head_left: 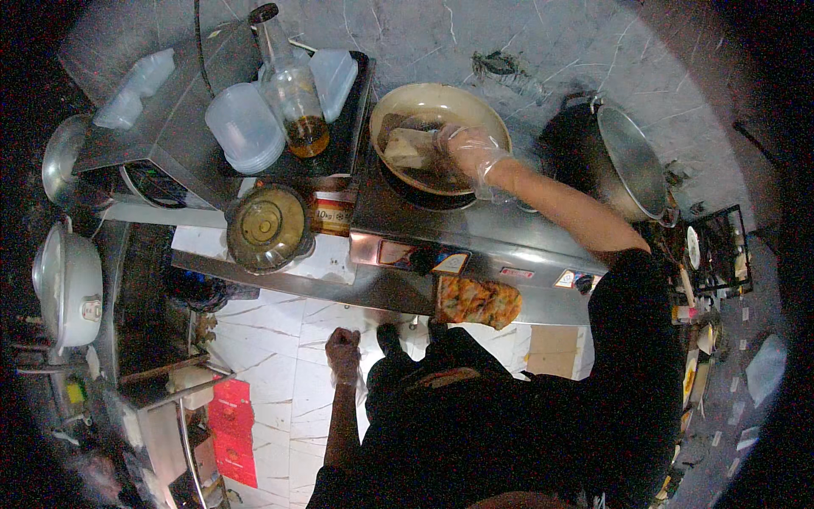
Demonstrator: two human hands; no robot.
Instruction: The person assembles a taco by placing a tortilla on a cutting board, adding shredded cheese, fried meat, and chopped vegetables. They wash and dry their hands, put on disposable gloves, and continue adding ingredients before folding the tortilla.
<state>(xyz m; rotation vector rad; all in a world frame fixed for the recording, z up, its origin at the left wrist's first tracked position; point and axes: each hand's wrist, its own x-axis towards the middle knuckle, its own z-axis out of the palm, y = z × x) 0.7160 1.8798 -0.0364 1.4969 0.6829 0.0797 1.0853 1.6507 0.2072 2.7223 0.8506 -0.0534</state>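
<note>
pale piece (409, 149): inside cream-lined pan (476, 105), just left of right hand (469, 151), long axis roughly left-right | right hand nearer, finger grip: cannot tell | left hand (343, 349): fingers clenched, well apart

The pan (465, 105) is cream inside and dark outside; the stockpot (632, 157) at right shows silver-grey. Amber liquid (307, 136) tints the clear bottle (288, 85) beside milky-white containers (244, 131). White streaks vein the grey wall (407, 34); brownish ones cross the white floor (270, 331). The shirt (627, 339) is black.
</note>
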